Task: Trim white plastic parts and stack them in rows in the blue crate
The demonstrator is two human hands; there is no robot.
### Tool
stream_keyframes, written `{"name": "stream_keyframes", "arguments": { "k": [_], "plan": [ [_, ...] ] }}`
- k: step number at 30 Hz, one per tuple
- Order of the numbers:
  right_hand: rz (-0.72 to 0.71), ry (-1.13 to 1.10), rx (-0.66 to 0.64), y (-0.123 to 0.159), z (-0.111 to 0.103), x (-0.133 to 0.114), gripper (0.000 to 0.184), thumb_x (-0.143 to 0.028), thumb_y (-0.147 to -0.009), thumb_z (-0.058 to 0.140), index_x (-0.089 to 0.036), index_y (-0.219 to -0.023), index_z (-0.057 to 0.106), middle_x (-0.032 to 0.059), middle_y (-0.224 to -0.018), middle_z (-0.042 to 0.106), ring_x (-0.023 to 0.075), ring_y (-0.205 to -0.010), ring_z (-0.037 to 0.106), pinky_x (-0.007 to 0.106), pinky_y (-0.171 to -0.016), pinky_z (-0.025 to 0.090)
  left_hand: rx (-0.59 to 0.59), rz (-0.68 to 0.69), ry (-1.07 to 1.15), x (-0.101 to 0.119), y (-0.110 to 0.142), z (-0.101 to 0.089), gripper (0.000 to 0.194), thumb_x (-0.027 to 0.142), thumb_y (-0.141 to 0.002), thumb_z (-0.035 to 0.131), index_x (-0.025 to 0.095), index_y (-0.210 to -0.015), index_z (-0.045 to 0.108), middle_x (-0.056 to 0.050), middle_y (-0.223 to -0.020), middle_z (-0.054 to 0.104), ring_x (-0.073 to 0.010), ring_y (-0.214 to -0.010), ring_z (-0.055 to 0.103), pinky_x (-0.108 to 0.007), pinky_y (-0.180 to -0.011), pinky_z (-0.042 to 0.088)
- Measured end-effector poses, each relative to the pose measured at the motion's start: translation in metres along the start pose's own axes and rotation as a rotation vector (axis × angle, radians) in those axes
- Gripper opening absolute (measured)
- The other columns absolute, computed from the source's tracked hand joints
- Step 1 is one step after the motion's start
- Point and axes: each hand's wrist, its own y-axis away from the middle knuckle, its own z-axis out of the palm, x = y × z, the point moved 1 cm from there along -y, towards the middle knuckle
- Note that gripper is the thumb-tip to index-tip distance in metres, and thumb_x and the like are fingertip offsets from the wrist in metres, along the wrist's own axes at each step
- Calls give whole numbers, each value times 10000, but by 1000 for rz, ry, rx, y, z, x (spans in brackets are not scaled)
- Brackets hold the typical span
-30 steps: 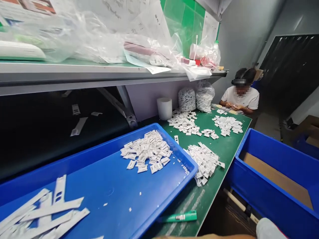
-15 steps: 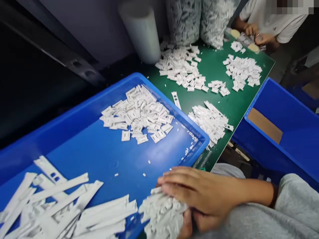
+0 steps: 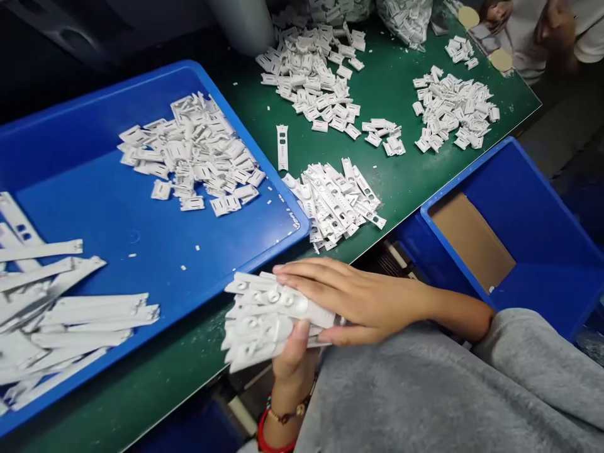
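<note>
A thick bundle of long white plastic strips (image 3: 264,314) with round and slotted holes is held over the table's front edge, its ends fanning out to the left. My left hand (image 3: 293,355), with a red band and a beaded bracelet at the wrist, grips the bundle from below, thumb across its front. My right hand (image 3: 346,296) lies over the top, fingers wrapped along the strips, thumb underneath. Just beyond the hands, a pile of similar strips (image 3: 335,201) rests on the green table (image 3: 401,182). One single strip (image 3: 282,148) lies apart from it.
A blue tray (image 3: 189,248) at left holds small white pieces (image 3: 193,151) and long strips (image 3: 89,321). More small pieces (image 3: 321,82) are heaped at the back and right. A blue bin (image 3: 533,233) with cardboard stands beside the table. Another person's hands (image 3: 557,25) are at far right.
The view has shifted, so the tray sits farther left. The bundle is now clear of the tray's corner, and my left hand with its bracelets has come into fuller view.
</note>
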Motion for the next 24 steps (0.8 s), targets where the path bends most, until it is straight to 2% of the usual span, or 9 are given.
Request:
{"name": "stream_keyframes", "arguments": {
  "k": [5,8,11,15,19,21,22,23,24],
  "plan": [
    [39,-109,-30,-22,-23,26,665,-413,-1019,442,-192,-1571,143,111,-1618,244,231,-1506,189,446,-1221,196,110,65,29,33,-30,32,800,422,-591,794,315,-1346,555,25,-1418,559,-306,-1432,375,-357,-1177,345],
    [90,-200,-26,-29,-36,32,657,-407,-1024,435,-204,-1575,138,92,-1640,191,209,-1519,145,429,-1229,173,40,36,-8,38,-49,37,769,441,-611,788,311,-1335,562,9,-1382,588,-305,-1393,433,-355,-1143,387],
    [168,-322,76,-20,-39,28,651,-394,-1028,433,-213,-1579,138,83,-1648,166,181,-1521,129,411,-1234,156,-57,-83,-36,32,-56,37,740,480,-605,796,285,-1291,596,-26,-1319,633,-315,-1322,508,-375,-1113,417],
    [300,-528,369,15,-24,20,634,-454,-987,515,-224,-1539,303,95,-1625,250,212,-1505,209,429,-1226,195,-164,-245,-88,14,-50,46,627,462,-592,814,292,-1173,654,-34,-1222,672,-313,-1278,540,-387,-1114,411],
    [425,-777,807,65,-4,22,475,-455,-939,602,-220,-1348,545,108,-1427,542,243,-1349,484,444,-1142,367,-329,-309,-87,-7,-38,78,532,429,-586,839,254,-1059,669,-47,-1021,684,-289,-1100,620,-398,-1041,462],
    [494,-847,1077,96,-2,29,444,-456,-898,650,-220,-1267,579,85,-1171,678,208,-1068,657,392,-971,519,-453,-348,-15,-19,-29,101,490,408,-619,834,247,-1043,648,-25,-898,654,-248,-938,645,-404,-956,506],
    [542,-870,1204,114,-4,33,451,-461,-878,667,-225,-1252,577,55,-1015,696,169,-859,679,332,-805,569,-503,-365,26,-25,-24,113,476,390,-634,832,247,-1043,635,-10,-861,635,-222,-874,639,-396,-921,518],
    [596,-894,1308,133,-7,37,462,-464,-863,675,-229,-1248,571,18,-875,670,125,-662,622,260,-618,542,-531,-379,63,-32,-19,124,468,375,-637,833,247,-1037,625,4,-838,619,-197,-826,628,-380,-893,525],
    [644,-926,1382,152,-11,40,472,-460,-854,676,-232,-1253,564,-16,-772,617,86,-521,512,205,-474,441,-539,-394,90,-39,-13,135,467,362,-629,839,244,-1024,619,14,-823,609,-177,-795,617,-362,-872,529]
  ]
}}
